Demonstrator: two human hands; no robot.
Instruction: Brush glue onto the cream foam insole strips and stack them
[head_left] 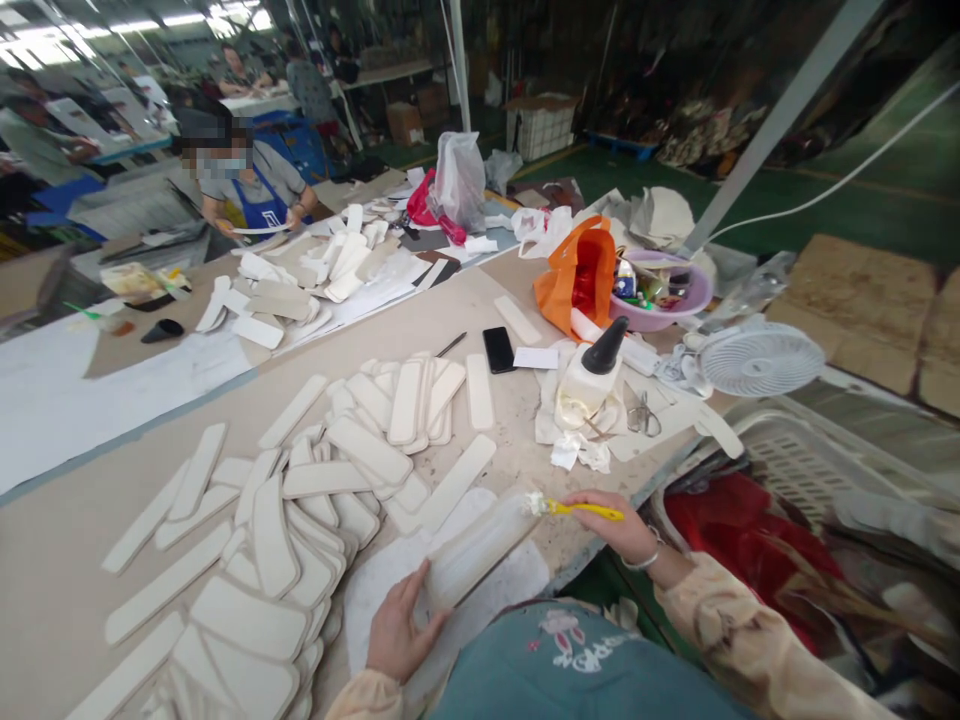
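Observation:
My right hand (616, 528) grips a yellow-handled brush (571, 508). Its white-coated bristles rest on the far end of a pale, long flat piece with rounded corners (484, 548). At the near end of that piece, my left hand (401, 625) holds its edge between thumb and fingers. Under the piece lies a white paper sheet (367, 600). To the left spreads a large heap of similar off-white pieces (300, 520), overlapping one another. Beyond the right hand stands a white bottle with a black cone top (592, 375), on stained paper.
A black phone (498, 350) and a white card (535, 358) lie mid-table. Farther back are an orange bag (574, 275) and a purple basin (664, 290). A white fan (761, 358) sits at right, above a plastic crate (795, 455). Across the table, a co-worker (255, 195) handles a white piece.

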